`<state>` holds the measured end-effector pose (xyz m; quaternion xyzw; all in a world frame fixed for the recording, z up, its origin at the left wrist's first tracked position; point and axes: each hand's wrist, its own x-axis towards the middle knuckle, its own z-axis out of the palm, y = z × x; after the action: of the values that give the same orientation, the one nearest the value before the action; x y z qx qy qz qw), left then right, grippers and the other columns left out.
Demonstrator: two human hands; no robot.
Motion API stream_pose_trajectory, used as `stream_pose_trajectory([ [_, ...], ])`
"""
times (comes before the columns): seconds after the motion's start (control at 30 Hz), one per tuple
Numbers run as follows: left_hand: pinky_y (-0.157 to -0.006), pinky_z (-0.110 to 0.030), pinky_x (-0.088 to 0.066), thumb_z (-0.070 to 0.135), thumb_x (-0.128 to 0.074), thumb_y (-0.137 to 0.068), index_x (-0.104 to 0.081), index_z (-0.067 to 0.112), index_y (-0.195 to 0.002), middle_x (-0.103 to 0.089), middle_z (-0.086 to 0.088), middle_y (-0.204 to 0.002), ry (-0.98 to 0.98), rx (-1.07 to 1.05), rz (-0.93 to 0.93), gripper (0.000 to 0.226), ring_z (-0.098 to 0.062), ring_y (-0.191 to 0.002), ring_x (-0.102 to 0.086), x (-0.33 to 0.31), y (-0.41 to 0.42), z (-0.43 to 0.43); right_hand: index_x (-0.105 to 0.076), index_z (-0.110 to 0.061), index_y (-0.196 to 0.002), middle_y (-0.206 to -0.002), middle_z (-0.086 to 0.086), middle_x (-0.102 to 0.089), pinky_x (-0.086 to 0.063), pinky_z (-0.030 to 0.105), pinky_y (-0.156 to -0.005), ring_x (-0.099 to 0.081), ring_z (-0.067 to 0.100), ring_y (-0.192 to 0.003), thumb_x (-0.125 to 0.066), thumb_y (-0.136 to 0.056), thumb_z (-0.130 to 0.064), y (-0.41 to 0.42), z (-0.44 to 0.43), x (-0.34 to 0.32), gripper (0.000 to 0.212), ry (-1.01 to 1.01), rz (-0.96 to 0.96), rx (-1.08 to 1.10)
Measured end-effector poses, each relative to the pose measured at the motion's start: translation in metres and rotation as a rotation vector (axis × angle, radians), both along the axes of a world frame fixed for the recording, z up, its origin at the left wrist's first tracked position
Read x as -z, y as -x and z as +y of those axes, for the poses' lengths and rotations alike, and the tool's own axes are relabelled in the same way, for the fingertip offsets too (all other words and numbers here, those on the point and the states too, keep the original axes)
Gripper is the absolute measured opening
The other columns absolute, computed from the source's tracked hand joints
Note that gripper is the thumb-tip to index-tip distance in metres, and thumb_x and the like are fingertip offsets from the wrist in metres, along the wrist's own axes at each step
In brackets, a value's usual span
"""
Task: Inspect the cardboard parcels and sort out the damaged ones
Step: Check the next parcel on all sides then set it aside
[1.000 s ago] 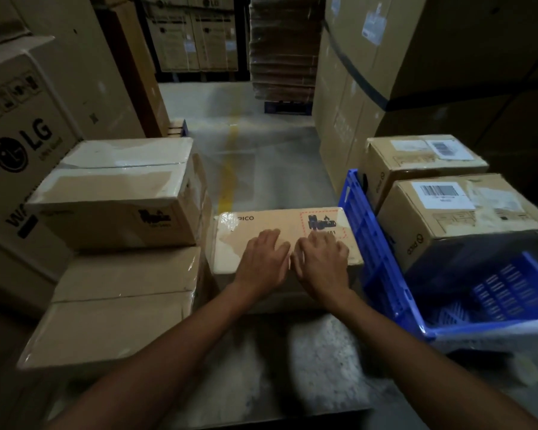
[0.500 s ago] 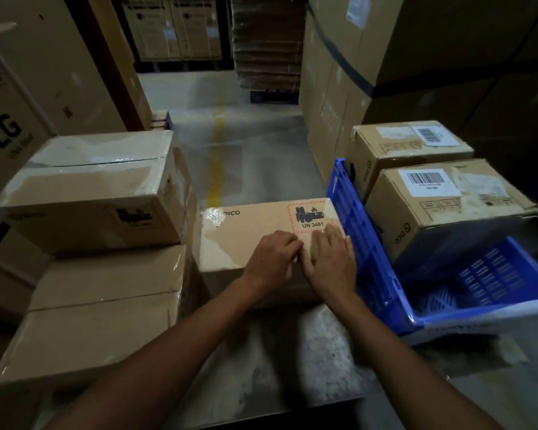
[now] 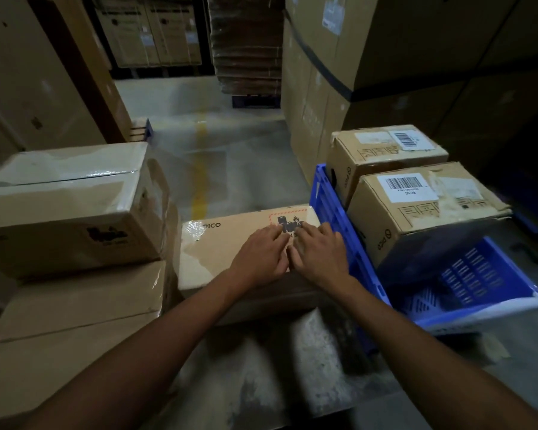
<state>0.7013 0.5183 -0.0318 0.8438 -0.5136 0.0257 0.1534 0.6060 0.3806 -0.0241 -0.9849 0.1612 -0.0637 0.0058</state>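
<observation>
A flat PICO parcel [image 3: 224, 243] with a red-bordered battery label lies on the floor in front of me. My left hand [image 3: 261, 254] and my right hand [image 3: 319, 251] rest palm-down side by side on its top, fingers spread over the label, gripping nothing. To the left stand two taped parcels, an upper one [image 3: 66, 209] on a lower one [image 3: 75, 330]. On the right, a parcel with a barcode label [image 3: 423, 209] sits on the blue crate [image 3: 333, 212], and another parcel [image 3: 382, 153] sits behind it.
Tall stacks of large cartons [image 3: 385, 57] wall the right side, and big LG cartons [image 3: 28, 72] the left. An aisle of concrete floor with a yellow line [image 3: 199, 169] runs ahead to a pallet of flat cardboard [image 3: 246, 41].
Both hands slid forward along the PICO parcel's top and now cover the battery label. The view shifted slightly.
</observation>
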Motion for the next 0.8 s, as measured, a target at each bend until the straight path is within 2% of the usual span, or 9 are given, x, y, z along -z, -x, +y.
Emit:
stream_pose_trajectory([
  [0.1,-0.084,-0.042,-0.051,0.03,-0.046,-0.085,-0.068,0.005,-0.109,-0.064,-0.015,-0.109,0.032,0.069,0.031,0.041,-0.031,-0.097,-0.059,-0.008,-0.007,0.001,-0.054,-0.02,-0.126,-0.131,0.006,-0.055,-0.044,0.041,-0.092,-0.048,0.023,-0.116,-0.038,-0.099,-0.052,-0.012,0.0,-0.009,0.044,0.017,0.02,0.016],
  [0.17,-0.087,-0.042,-0.051,0.029,-0.049,-0.089,-0.066,0.006,-0.115,-0.064,-0.013,-0.116,0.041,0.123,0.033,0.039,-0.028,-0.102,-0.058,-0.01,-0.017,0.008,-0.051,-0.022,-0.125,-0.126,0.008,-0.052,-0.043,0.043,-0.094,-0.048,0.023,-0.114,-0.039,-0.098,-0.053,-0.023,-0.001,-0.014,0.043,0.009,0.019,0.011],
  [0.23,-0.097,-0.04,-0.048,0.03,-0.05,-0.093,-0.062,0.005,-0.124,-0.061,-0.014,-0.128,0.028,0.15,-0.004,0.042,-0.028,-0.113,-0.056,-0.006,-0.026,0.013,-0.043,-0.026,-0.139,-0.141,0.012,-0.044,-0.038,0.049,-0.105,-0.041,0.026,-0.13,-0.034,-0.098,-0.055,-0.03,0.0,-0.007,0.051,-0.073,0.018,-0.019],
  [0.3,-0.107,-0.043,-0.042,0.038,-0.046,-0.094,-0.057,0.004,-0.132,-0.055,-0.018,-0.139,-0.015,0.091,-0.056,0.052,-0.032,-0.126,-0.051,-0.002,-0.031,0.015,-0.026,-0.03,-0.154,-0.163,0.011,-0.022,-0.022,0.057,-0.118,-0.019,0.028,-0.151,-0.026,-0.102,-0.055,-0.032,0.0,0.005,0.058,-0.166,0.044,-0.051],
  [0.4,-0.114,-0.048,-0.033,0.053,-0.038,-0.092,-0.053,0.009,-0.137,-0.046,-0.017,-0.149,-0.094,-0.075,-0.102,0.064,-0.032,-0.137,-0.042,-0.001,-0.028,0.017,-0.021,-0.033,-0.157,-0.169,0.005,-0.009,-0.016,0.058,-0.122,-0.005,0.026,-0.155,-0.029,-0.102,-0.058,-0.037,-0.006,0.012,0.061,-0.241,0.043,-0.032],
  [0.47,-0.117,-0.049,-0.029,0.055,-0.03,-0.094,-0.052,0.011,-0.137,-0.045,-0.014,-0.151,-0.098,-0.226,-0.093,0.065,-0.03,-0.139,-0.039,-0.001,-0.025,0.023,-0.028,-0.031,-0.155,-0.166,0.008,-0.017,-0.03,0.057,-0.116,-0.017,0.03,-0.152,-0.044,-0.098,-0.06,-0.041,-0.008,0.011,0.065,-0.368,-0.027,0.131],
  [0.57,-0.117,-0.055,-0.021,0.053,-0.033,-0.098,-0.05,0.017,-0.137,-0.041,-0.011,-0.153,-0.077,-0.551,-0.042,0.055,-0.031,-0.143,-0.033,-0.002,-0.024,0.037,-0.037,-0.025,-0.15,-0.14,0.009,-0.053,-0.049,0.051,-0.1,-0.055,0.029,-0.125,-0.056,-0.096,-0.052,-0.047,-0.02,0.01,0.063,-0.756,-0.227,0.458],
  [0.7,-0.113,-0.062,-0.02,0.058,-0.037,-0.098,-0.038,0.023,-0.148,-0.024,-0.015,-0.16,-0.078,-0.848,0.139,0.061,-0.042,-0.146,-0.02,-0.002,-0.032,0.061,-0.037,-0.026,-0.148,-0.115,0.001,-0.065,-0.054,0.047,-0.09,-0.065,0.025,-0.106,-0.056,-0.096,-0.053,-0.04,-0.017,0.01,0.061,-0.688,-0.193,0.425],
  [0.8,-0.109,-0.056,-0.032,0.058,-0.041,-0.098,-0.036,0.021,-0.15,-0.023,-0.017,-0.158,0.07,-0.955,0.29,0.064,-0.045,-0.138,-0.03,-0.006,-0.03,0.07,-0.041,-0.027,-0.144,-0.112,-0.002,-0.063,-0.051,0.041,-0.086,-0.064,0.022,-0.103,-0.056,-0.097,-0.05,-0.027,-0.008,0.006,0.054,-0.72,-0.226,0.417],
])
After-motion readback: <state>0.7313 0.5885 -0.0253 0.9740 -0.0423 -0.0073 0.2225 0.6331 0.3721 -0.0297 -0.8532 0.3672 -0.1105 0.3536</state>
